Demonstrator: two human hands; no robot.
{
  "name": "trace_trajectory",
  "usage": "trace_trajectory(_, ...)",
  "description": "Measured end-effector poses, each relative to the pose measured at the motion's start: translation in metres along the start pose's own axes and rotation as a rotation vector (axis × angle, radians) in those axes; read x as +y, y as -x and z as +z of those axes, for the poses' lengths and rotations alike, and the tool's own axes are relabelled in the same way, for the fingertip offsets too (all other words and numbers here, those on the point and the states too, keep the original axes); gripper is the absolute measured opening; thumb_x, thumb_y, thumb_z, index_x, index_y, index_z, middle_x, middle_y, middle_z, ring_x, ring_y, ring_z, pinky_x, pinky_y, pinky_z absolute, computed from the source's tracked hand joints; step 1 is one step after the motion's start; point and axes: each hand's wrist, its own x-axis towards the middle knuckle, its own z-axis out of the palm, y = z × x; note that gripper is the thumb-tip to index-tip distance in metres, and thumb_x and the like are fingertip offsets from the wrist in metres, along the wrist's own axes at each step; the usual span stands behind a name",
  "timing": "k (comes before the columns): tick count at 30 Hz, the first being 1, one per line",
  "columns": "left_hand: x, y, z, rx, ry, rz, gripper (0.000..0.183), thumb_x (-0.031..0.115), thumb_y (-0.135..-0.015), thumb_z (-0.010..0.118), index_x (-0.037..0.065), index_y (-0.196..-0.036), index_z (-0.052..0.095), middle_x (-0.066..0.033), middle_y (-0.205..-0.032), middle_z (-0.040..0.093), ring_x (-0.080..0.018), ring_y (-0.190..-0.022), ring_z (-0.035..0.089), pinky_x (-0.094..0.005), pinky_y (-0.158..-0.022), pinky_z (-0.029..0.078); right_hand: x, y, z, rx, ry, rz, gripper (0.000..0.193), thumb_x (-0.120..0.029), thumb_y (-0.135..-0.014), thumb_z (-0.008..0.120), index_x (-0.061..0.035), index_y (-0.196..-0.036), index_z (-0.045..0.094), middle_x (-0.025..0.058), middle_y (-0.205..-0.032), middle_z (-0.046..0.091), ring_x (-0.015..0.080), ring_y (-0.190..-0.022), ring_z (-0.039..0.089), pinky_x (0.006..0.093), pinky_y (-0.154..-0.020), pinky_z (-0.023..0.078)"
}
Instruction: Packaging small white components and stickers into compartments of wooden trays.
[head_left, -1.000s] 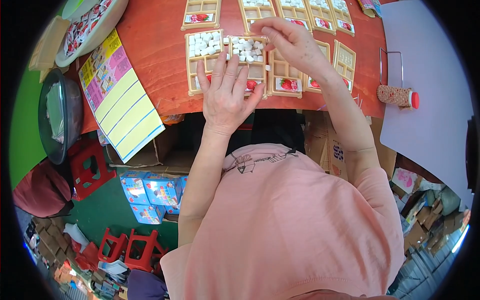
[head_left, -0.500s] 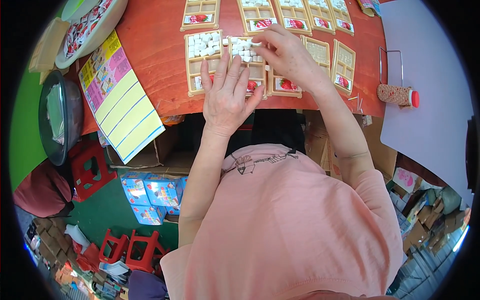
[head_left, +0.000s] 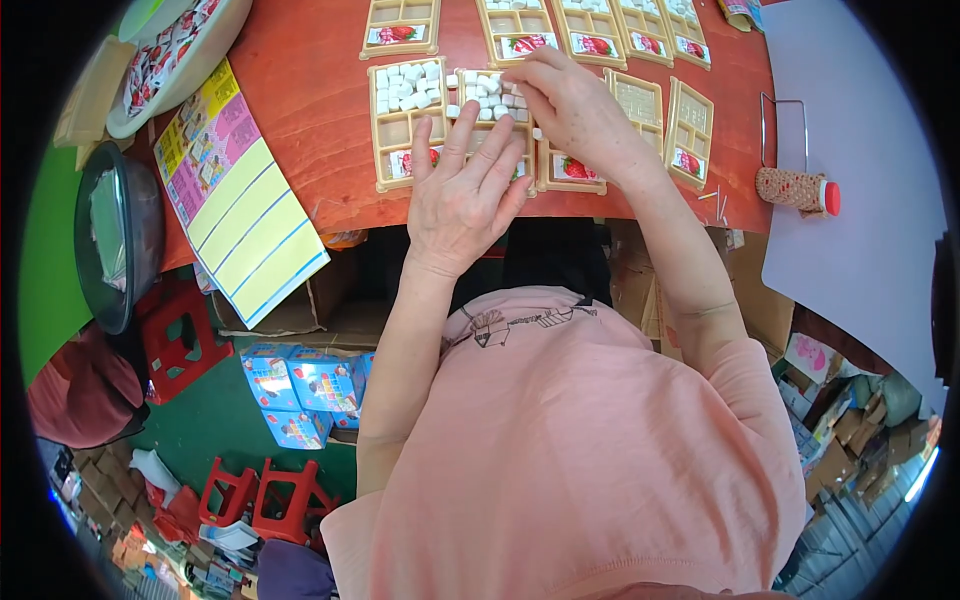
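My left hand lies palm down, fingers spread, over the lower part of a beige compartment tray. Small white marshmallow-like pieces fill that tray's top compartment. The fingers of my right hand are bent together at these pieces, and whatever is between their tips is hidden. Left of it, another beige tray has white pieces in its top compartment and a strawberry-printed packet below. Two loose white pieces sit between these trays. Partly under my right hand is a tray with a strawberry packet.
Several similar trays stand in a row farther back, with two more trays at right. A printed sheet overhangs the table's front edge. Left are a bowl of packets and a dark basin; right, a red-capped bottle.
My left hand's fingers have shifted slightly right, uncovering a loose white piece between the two trays. My right hand stays nearly in place over the white pieces, its fingertips moved a little.
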Motion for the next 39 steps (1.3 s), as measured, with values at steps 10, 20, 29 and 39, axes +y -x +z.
trace_trajectory(10, -0.004, 0.004, 0.002, 0.073, 0.101, -0.019, 0.027, 0.023, -0.085, 0.072, 0.01, -0.108, 0.07, -0.0053, -0.128, 0.066, -0.0318, -0.134, 0.05, -0.0565, -0.116, 0.026, -0.006, -0.014, 0.003, -0.008, 0.085, -0.035, 0.03, -0.002, -0.089, 0.064, -0.0112, -0.118, 0.068, 0.0123, -0.104, 0.059, 0.0321, -0.092, 0.065, 0.0408, -0.079, 0.054)
trace_trajectory(20, -0.005, 0.004, 0.01, 0.256, 0.08, -0.035, 0.026, 0.025, -0.079, 0.074, 0.002, -0.089, 0.069, -0.0127, -0.112, 0.068, -0.033, -0.122, 0.056, -0.0567, -0.11, 0.033, -0.036, -0.028, 0.023, -0.175, 0.14, -0.032, 0.02, -0.018, -0.09, 0.068, -0.0023, -0.1, 0.072, 0.0124, -0.098, 0.061, 0.032, -0.089, 0.066, 0.0414, -0.076, 0.054)
trace_trajectory(29, -0.005, 0.006, 0.008, 0.196, 0.063, -0.044, 0.038, 0.031, -0.079, 0.075, 0.003, -0.104, 0.07, -0.0121, -0.119, 0.067, -0.0327, -0.125, 0.055, -0.0567, -0.111, 0.032, 0.013, -0.023, -0.019, -0.09, -0.265, 0.158, 0.021, -0.019, -0.095, 0.068, 0.0002, -0.104, 0.07, 0.0033, -0.086, 0.064, 0.0083, -0.072, 0.059, 0.0259, -0.064, 0.048)
trace_trajectory(39, -0.003, 0.002, 0.006, 0.054, -0.007, 0.017, 0.041, 0.038, -0.085, 0.071, 0.006, -0.111, 0.07, -0.0081, -0.131, 0.065, -0.0339, -0.132, 0.051, -0.0571, -0.114, 0.029, -0.005, -0.001, -0.007, -0.007, -0.143, 0.17, 0.016, -0.012, -0.092, 0.067, -0.0001, -0.103, 0.068, 0.0121, -0.09, 0.065, 0.0245, -0.079, 0.064, 0.0348, -0.073, 0.053)
